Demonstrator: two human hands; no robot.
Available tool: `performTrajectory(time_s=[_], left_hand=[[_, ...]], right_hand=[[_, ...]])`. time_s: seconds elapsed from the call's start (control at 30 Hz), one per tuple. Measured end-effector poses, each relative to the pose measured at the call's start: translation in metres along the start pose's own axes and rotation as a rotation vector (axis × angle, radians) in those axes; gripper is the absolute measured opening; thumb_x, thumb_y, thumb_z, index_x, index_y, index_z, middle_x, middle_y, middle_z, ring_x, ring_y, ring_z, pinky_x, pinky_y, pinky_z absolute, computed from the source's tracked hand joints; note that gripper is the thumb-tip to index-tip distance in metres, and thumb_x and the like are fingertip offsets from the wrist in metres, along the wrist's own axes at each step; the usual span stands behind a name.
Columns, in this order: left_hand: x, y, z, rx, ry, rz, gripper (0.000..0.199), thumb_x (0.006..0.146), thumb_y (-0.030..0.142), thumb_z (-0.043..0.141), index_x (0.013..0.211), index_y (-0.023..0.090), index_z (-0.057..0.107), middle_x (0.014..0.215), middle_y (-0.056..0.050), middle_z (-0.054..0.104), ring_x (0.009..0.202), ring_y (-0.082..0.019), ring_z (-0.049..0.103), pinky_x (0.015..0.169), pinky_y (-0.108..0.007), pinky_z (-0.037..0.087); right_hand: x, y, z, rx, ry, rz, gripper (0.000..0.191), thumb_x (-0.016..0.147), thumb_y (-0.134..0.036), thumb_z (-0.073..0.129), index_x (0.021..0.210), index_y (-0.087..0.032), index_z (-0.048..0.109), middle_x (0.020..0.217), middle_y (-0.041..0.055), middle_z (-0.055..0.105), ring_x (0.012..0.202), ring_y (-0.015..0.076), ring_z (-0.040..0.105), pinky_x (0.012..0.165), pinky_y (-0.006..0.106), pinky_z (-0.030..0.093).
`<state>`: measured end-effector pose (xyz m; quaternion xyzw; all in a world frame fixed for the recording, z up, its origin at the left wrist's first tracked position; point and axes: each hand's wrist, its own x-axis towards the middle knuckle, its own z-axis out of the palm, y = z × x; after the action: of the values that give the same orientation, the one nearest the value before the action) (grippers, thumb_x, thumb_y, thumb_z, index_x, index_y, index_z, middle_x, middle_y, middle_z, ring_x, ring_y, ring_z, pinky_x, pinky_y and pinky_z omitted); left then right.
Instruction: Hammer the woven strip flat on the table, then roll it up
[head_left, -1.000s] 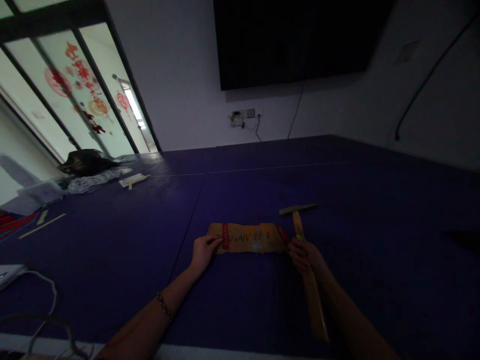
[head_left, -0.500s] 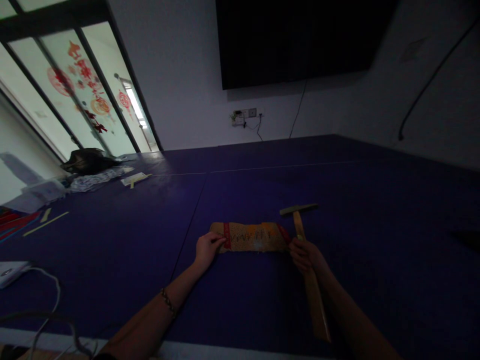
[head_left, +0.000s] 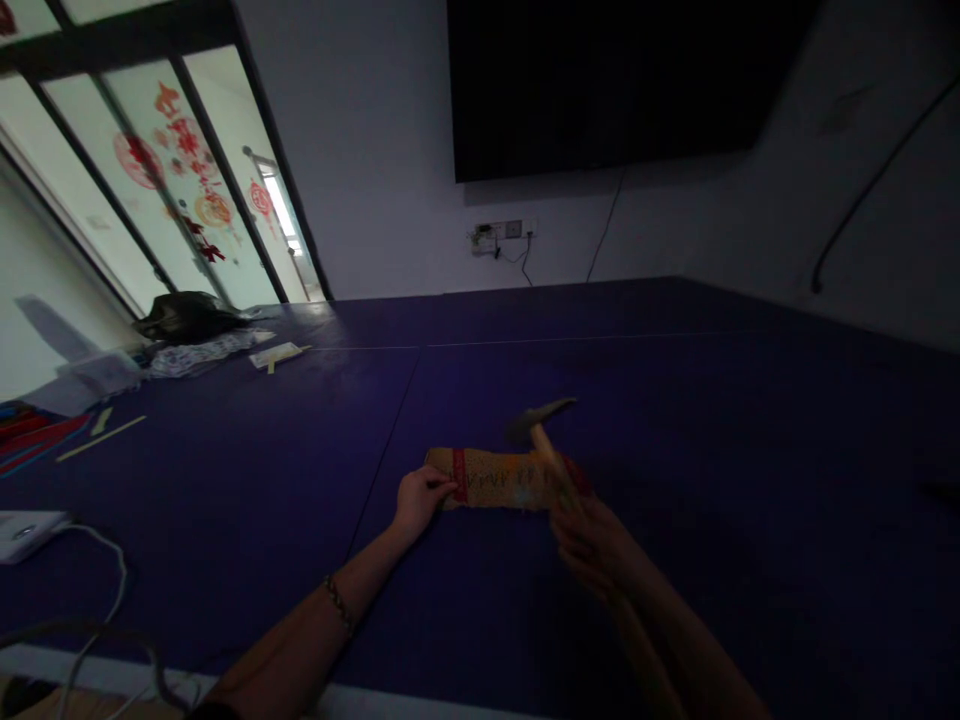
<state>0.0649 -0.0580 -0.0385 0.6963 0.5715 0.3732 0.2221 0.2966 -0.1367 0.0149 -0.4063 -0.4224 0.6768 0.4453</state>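
Note:
A strip of brown cardboard (head_left: 491, 480) with a red band near its left end and dark zigzag marks lies on the purple table. My left hand (head_left: 420, 500) pinches the left end of the strip at the red band. My right hand (head_left: 592, 540) is closed around the wooden handle of a hammer (head_left: 553, 455). The hammer head hangs over the far edge of the strip, and the handle crosses in front of its right part. Motion blurs the hammer and the right hand a little.
The purple table (head_left: 315, 440) reaches to the wall. A white box (head_left: 30, 533) with a cable stands at the left edge. Red and blue strips (head_left: 37, 440), a black bag (head_left: 187, 315) and plastic packets (head_left: 199, 355) lie at the back left.
My right hand and the hammer have moved left, and the hammer head now sits over the cardboard. My left hand keeps its place on the strip. The view has shifted slightly.

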Motion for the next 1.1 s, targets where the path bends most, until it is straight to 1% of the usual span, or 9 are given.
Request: performTrajectory(time_s=[0.03,0.13,0.23,0.3,0.47,0.57,0.73,0.93,1.1], left_hand=[[0.0,0.001,0.0,-0.004,0.001,-0.002,0.011,0.066,0.023,0.063,0.058,0.016,0.066,0.065,-0.003,0.065,0.065,-0.015,0.06,0.061,-0.024,0.043],[-0.001,0.004,0.0,-0.022,-0.005,-0.002,0.01,0.066,0.023,0.064,0.06,0.015,0.067,0.066,-0.003,0.066,0.067,-0.015,0.06,0.062,-0.024,0.044],[-0.002,0.006,0.0,-0.024,-0.013,-0.016,0.008,0.066,0.021,0.064,0.062,0.015,0.067,0.067,-0.003,0.066,0.066,-0.015,0.06,0.062,-0.023,0.044],[-0.002,0.006,0.0,-0.018,-0.011,-0.033,0.006,0.066,0.02,0.064,0.063,0.015,0.067,0.067,-0.003,0.066,0.065,-0.014,0.06,0.061,-0.023,0.044],[-0.001,0.004,0.003,-0.024,-0.003,-0.04,0.007,0.065,0.022,0.065,0.064,0.016,0.068,0.07,-0.002,0.066,0.065,-0.014,0.06,0.06,-0.023,0.044],[0.0,0.003,0.004,0.004,0.009,-0.052,0.008,0.064,0.023,0.066,0.061,0.016,0.068,0.067,-0.002,0.066,0.064,-0.014,0.059,0.059,-0.024,0.044],[0.0,0.004,0.004,-0.015,-0.013,-0.035,0.005,0.065,0.021,0.065,0.063,0.018,0.068,0.068,-0.001,0.066,0.063,-0.014,0.059,0.059,-0.023,0.044],[-0.001,0.004,0.003,0.018,-0.006,-0.043,0.008,0.065,0.02,0.064,0.06,0.015,0.068,0.065,-0.002,0.065,0.064,-0.015,0.059,0.059,-0.023,0.044],[-0.001,0.005,0.003,-0.01,-0.009,-0.037,0.007,0.066,0.019,0.063,0.063,0.016,0.068,0.068,-0.002,0.066,0.065,-0.014,0.06,0.061,-0.023,0.044]], right_hand=[[-0.004,-0.001,0.017,-0.042,-0.013,0.01,0.027,0.063,-0.038,0.056,0.062,-0.021,0.036,0.037,-0.0141,0.032,0.019,0.0017,0.019,0.017,0.013,0.017],[-0.007,-0.002,0.061,-0.214,-0.05,0.059,0.019,0.066,-0.029,0.049,0.06,-0.021,0.033,0.034,-0.0143,0.027,0.019,0.0027,0.023,0.018,0.013,0.016],[0.0,-0.001,0.082,-0.376,-0.022,0.146,0.01,0.068,-0.019,0.041,0.06,-0.021,0.034,0.032,-0.0141,0.025,0.019,0.0044,0.026,0.018,0.014,0.02],[0.006,0.0,0.086,-0.438,-0.008,0.184,0.01,0.067,-0.016,0.038,0.06,-0.021,0.034,0.032,-0.014,0.025,0.019,0.005,0.027,0.018,0.014,0.021],[0.011,0.0,0.089,-0.488,-0.005,0.165,0.014,0.067,-0.015,0.038,0.056,-0.021,0.032,0.031,-0.0132,0.027,0.019,0.0048,0.027,0.017,0.015,0.022],[0.011,-0.001,0.092,-0.527,0.005,0.204,0.013,0.067,-0.013,0.038,0.058,-0.021,0.034,0.03,-0.0131,0.028,0.019,0.0057,0.028,0.017,0.015,0.024],[0.012,0.0,0.095,-0.523,0.02,0.178,0.009,0.068,-0.012,0.038,0.063,-0.021,0.038,0.032,-0.0133,0.029,0.019,0.0071,0.03,0.017,0.016,0.025],[0.014,0.002,0.097,-0.586,0.058,0.232,0.016,0.068,-0.01,0.039,0.055,-0.02,0.034,0.032,-0.0118,0.03,0.019,0.0052,0.03,0.018,0.015,0.024],[0.013,0.0,0.101,-0.529,0.059,0.19,0.016,0.068,-0.01,0.04,0.057,-0.021,0.035,0.031,-0.0124,0.029,0.019,0.0064,0.031,0.017,0.015,0.024]])
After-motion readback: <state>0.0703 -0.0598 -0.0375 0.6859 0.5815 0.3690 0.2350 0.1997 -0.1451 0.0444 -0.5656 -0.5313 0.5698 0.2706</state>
